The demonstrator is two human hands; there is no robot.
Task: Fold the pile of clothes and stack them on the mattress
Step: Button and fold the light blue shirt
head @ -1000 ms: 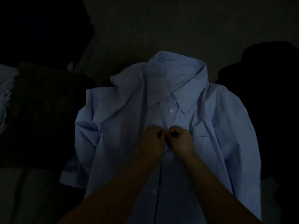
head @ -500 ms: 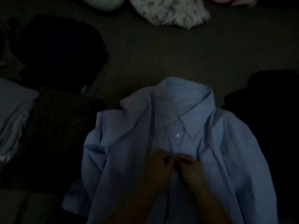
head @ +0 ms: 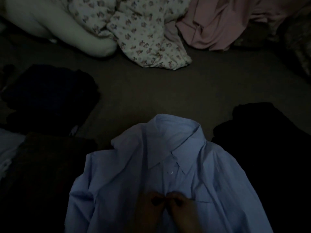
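Light: very dim.
Blue shirt [head: 168,174]: lower centre of the frame, spread front-up on the dark mattress [head: 168,91], collar towards the top.
Left hand [head: 151,207]: bottom centre, fingers curled, pinching the shirt's placket.
Right hand [head: 182,207]: just beside it, fingertips meeting the left's, also pinching the placket.
Dark clothes [head: 48,91]: left of the frame.
Dark garment [head: 262,132]: right.
Floral fabric [head: 143,36]: top centre.
Pink fabric [head: 218,22]: upper right.
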